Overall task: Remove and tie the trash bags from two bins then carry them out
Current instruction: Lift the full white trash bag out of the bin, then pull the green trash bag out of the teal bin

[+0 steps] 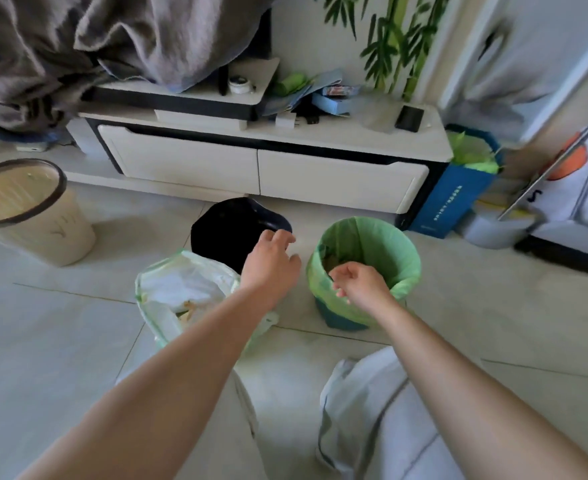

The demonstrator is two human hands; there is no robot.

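A small bin lined with a green trash bag (386, 244) stands on the floor at centre right, with some rubbish inside. To its left lies a pale translucent trash bag (181, 289), out of any bin, open at the top and holding paper and scraps. Behind that bag stands an unlined black bin (226, 230). My left hand (271, 265) hovers between the black bin and the green bin, fingers loosely apart, holding nothing. At the near rim of the green bag is my right hand (361, 285), fingers curled; whether it pinches the rim is unclear.
A beige bin with a dark rim (25, 209) stands at the left. A white low cabinet (261, 168) with clutter runs behind the bins. A blue paper bag (458, 195) and a mop bucket (500, 230) sit at the right. My knees (389, 410) are in the foreground.
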